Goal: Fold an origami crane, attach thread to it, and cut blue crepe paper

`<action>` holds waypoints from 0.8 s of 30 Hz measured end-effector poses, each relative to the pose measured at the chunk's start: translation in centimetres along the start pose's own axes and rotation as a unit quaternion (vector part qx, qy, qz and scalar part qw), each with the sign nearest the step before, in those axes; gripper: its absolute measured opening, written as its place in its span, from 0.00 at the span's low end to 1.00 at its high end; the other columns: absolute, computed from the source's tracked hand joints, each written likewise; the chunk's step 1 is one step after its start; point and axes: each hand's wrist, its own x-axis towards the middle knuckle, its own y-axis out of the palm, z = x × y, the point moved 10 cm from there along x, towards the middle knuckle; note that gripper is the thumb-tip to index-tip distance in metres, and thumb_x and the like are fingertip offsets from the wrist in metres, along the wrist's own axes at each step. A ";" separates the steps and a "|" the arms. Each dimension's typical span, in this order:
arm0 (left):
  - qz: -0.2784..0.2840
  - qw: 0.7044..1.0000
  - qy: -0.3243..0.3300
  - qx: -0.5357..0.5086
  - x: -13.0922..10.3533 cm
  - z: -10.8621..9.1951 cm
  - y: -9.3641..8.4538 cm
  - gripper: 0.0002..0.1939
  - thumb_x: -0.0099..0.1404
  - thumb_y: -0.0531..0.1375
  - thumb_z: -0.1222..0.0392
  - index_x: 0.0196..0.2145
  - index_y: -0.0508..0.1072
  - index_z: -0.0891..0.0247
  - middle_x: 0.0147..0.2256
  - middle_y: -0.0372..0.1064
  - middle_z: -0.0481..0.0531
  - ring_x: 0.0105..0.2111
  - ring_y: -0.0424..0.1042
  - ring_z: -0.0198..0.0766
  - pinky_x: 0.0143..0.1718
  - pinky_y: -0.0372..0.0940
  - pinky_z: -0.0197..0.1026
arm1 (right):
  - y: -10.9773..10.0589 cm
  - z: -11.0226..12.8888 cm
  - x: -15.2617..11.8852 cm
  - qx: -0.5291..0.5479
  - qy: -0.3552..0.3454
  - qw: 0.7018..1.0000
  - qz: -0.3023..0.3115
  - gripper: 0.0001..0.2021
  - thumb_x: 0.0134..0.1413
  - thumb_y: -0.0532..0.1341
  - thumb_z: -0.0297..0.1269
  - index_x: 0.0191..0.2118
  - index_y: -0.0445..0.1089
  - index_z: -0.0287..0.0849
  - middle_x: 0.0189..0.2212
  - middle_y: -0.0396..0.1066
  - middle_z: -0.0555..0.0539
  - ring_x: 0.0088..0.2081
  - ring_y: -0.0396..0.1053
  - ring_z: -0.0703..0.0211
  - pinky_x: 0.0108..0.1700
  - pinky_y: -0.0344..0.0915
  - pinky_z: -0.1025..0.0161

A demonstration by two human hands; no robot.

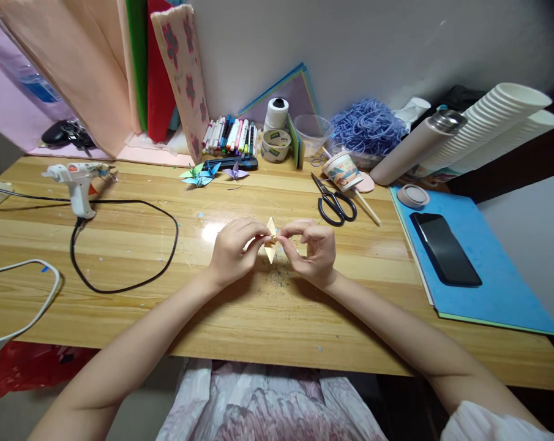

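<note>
Between my hands, above the wooden table (pixel 240 318), is a small yellow origami crane (pixel 270 251) with its wings pointing away from me and toward me. My left hand (pixel 237 248) pinches one side of it between thumb and fingers. From the other side, my right hand (pixel 311 248) pinches it with thumb and index finger, the remaining fingers curled. The fingertips hide the crane's middle. Farther back lie several finished paper cranes in green, blue (pixel 207 174) and purple (pixel 235 172).
Black-handled scissors (pixel 336 205) lie right of my hands. A glue gun (pixel 80 190) with a looping black cord (pixel 176 229) is at left. Markers (pixel 233 135), tape (pixel 275 146) and blue cord (pixel 368 127) line the wall. A phone (pixel 444 248) rests on blue paper (pixel 497 263).
</note>
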 end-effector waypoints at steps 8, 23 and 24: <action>0.073 0.993 -0.041 -0.087 0.3 1.5 0.9 0.06 0.65 0.53 0.63 0.33 0.69 0.64 0.31 0.69 0.52 0.34 0.67 0.35 0.37 0.61 0.38 | -0.1 -2.9 0.0 0.076 0.097 0.992 0.005 0.09 0.54 0.59 0.36 0.39 0.58 0.46 0.34 0.68 0.50 0.35 0.70 0.62 0.36 0.67 0.61; 0.102 0.929 -0.289 -0.207 -1.6 5.8 3.3 0.14 0.62 0.54 0.49 0.33 0.66 0.64 0.31 0.66 0.49 0.30 0.66 0.33 0.30 0.61 0.35 | 1.5 -8.5 -2.0 0.147 0.402 0.904 0.018 0.13 0.49 0.63 0.45 0.27 0.64 0.41 0.19 0.65 0.53 0.21 0.64 0.67 0.24 0.64 0.69; 0.126 0.923 -0.299 -0.209 -1.9 5.7 4.0 0.15 0.63 0.52 0.49 0.29 0.66 0.65 0.28 0.65 0.48 0.27 0.64 0.32 0.28 0.59 0.35 | 1.8 -8.5 -2.1 0.154 0.402 0.902 0.033 0.13 0.48 0.63 0.45 0.26 0.64 0.40 0.19 0.65 0.53 0.21 0.64 0.66 0.24 0.64 0.68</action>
